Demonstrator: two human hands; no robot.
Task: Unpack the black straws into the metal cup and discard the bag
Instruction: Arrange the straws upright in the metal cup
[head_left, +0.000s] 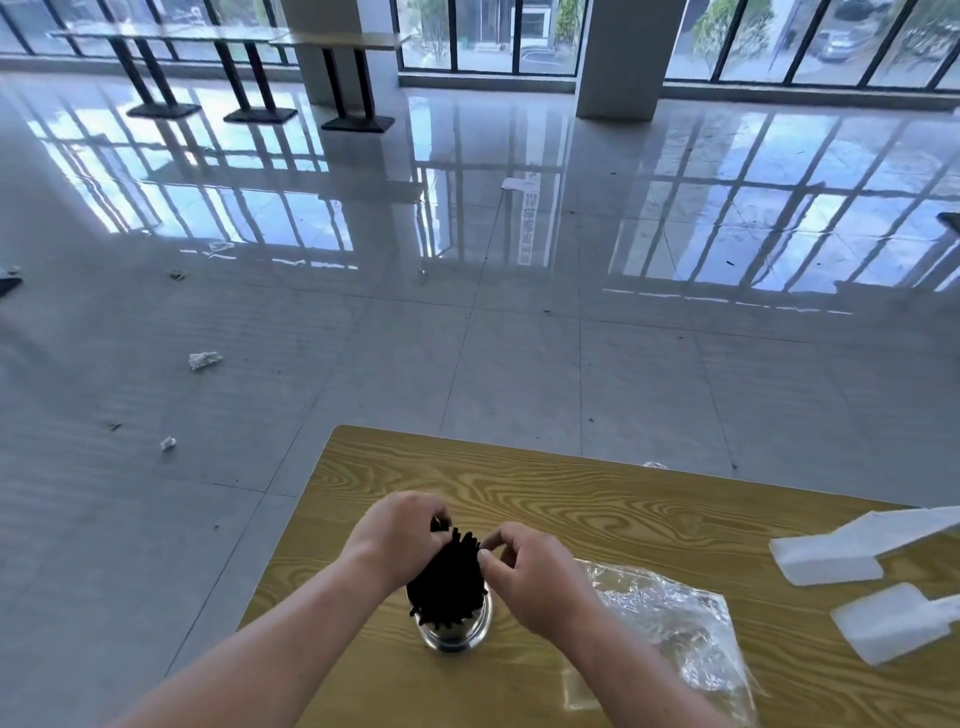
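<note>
Black straws (449, 577) stand in metal cup (457, 636) near tabletop's left edge, left hand (402, 530) gripping, right hand (524, 566) pinching their tops; next, likely discard the empty bag (670, 623).

The straws (447, 577) are black, the cup (458, 638) shiny silver. The table (571, 499) shows yellow-brown wood with dark swirling grain. The bag (670, 623) is clear, the foam pieces (831, 553) white, the floor tiles (467, 353) pale grey with bluish window reflections

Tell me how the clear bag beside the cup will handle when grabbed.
The clear bag looks thin and crinkled, so probably floppy. It lies flat, seemingly empty, so likely light. Its glossy film may be slippery.
</note>
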